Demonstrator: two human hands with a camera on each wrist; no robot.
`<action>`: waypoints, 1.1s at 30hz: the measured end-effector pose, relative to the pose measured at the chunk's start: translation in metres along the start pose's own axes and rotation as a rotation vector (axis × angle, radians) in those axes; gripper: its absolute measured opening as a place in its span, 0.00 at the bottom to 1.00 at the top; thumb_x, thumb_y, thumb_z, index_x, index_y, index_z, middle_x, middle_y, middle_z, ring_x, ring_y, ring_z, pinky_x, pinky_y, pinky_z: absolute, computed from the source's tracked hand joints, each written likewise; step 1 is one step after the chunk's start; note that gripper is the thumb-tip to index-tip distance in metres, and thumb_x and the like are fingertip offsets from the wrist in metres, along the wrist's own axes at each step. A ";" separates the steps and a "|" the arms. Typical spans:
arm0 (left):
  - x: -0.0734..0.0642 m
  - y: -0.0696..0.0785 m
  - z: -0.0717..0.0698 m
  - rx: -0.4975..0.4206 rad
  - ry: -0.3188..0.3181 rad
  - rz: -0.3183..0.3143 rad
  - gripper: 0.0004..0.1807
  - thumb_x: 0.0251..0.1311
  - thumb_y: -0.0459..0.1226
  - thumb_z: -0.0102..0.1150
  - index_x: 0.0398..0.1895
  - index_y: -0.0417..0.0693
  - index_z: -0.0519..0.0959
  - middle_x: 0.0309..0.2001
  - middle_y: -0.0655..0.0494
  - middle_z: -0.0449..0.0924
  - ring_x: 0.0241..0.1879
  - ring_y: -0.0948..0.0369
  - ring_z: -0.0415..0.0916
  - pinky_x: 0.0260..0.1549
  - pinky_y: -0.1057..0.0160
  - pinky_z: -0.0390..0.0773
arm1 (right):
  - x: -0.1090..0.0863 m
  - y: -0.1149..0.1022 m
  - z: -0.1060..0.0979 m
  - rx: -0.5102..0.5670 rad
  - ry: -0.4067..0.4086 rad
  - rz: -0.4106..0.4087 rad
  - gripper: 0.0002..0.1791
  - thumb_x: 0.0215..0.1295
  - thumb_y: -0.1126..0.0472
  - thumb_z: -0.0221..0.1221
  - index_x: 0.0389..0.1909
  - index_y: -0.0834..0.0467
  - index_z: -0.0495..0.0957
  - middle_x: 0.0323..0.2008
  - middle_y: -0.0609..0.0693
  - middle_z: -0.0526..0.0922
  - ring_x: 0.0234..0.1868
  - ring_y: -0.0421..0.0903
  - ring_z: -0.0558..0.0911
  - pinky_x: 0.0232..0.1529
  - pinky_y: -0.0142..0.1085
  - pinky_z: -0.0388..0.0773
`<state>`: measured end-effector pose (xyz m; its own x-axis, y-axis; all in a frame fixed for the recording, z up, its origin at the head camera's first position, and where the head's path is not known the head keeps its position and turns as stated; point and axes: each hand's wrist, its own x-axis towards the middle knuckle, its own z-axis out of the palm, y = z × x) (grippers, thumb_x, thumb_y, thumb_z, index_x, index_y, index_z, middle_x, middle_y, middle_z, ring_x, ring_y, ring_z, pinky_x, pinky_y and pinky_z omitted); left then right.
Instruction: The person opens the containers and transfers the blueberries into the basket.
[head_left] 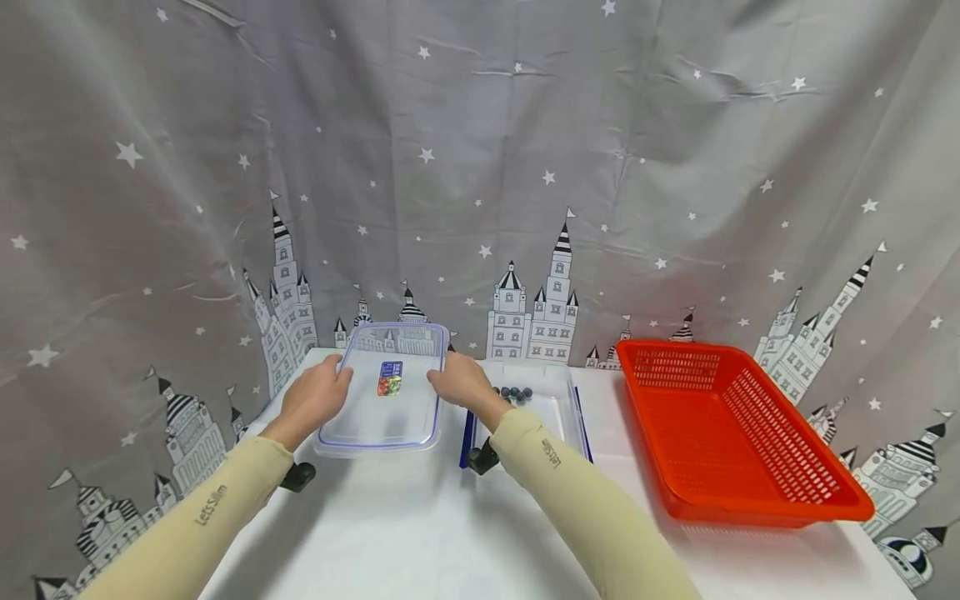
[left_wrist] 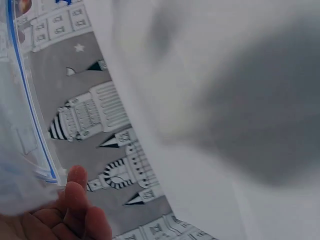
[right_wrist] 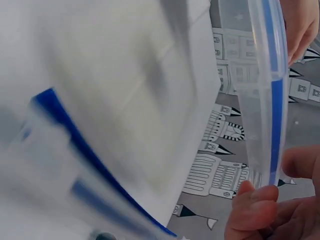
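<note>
Both hands hold up a clear rectangular plastic food container (head_left: 367, 417), tilted above the table. It has a blue line around its rim and a small colourful label. My left hand (head_left: 313, 393) grips its left side; in the left wrist view, the fingers (left_wrist: 77, 200) curl at its corner. On the opposite side my right hand (head_left: 463, 382) pinches the edge between thumb and fingers, as the right wrist view shows. Behind my right forearm a second clear container (head_left: 551, 383) sits on the table, with small dark round fruits (head_left: 516, 392) inside and blue strips along its sides.
A red plastic basket (head_left: 678, 437) with slotted walls stands at the right of the white table (head_left: 390, 533). A grey curtain (head_left: 480, 150) printed with castles and stars hangs behind the table. My right forearm hides part of the second container.
</note>
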<state>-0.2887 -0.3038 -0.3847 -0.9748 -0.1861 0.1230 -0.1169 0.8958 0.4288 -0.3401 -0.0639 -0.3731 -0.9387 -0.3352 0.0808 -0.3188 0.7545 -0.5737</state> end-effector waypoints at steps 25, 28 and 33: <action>0.000 -0.035 0.029 0.014 -0.191 -0.040 0.31 0.70 0.38 0.43 0.68 0.22 0.63 0.64 0.23 0.68 0.61 0.33 0.71 0.60 0.37 0.71 | 0.010 -0.001 0.039 0.162 -0.388 0.203 0.08 0.68 0.62 0.58 0.37 0.65 0.77 0.15 0.51 0.69 0.15 0.43 0.68 0.18 0.32 0.68; -0.002 -0.035 0.031 0.019 -0.211 -0.059 0.31 0.69 0.39 0.43 0.67 0.22 0.63 0.61 0.24 0.71 0.56 0.37 0.74 0.59 0.38 0.72 | 0.007 -0.003 0.038 0.191 -0.428 0.217 0.10 0.69 0.61 0.58 0.41 0.65 0.77 0.18 0.51 0.70 0.17 0.43 0.68 0.20 0.32 0.68; -0.004 -0.037 0.035 0.034 -0.230 -0.091 0.32 0.70 0.41 0.44 0.68 0.22 0.63 0.63 0.24 0.69 0.59 0.36 0.72 0.61 0.38 0.70 | 0.007 -0.006 0.038 0.202 -0.475 0.228 0.09 0.68 0.60 0.60 0.39 0.64 0.77 0.20 0.51 0.71 0.20 0.43 0.70 0.23 0.32 0.70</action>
<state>-0.2866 -0.3222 -0.4320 -0.9772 -0.1730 -0.1230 -0.2083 0.8933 0.3983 -0.3396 -0.0923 -0.3998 -0.8038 -0.4284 -0.4127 -0.0392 0.7305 -0.6818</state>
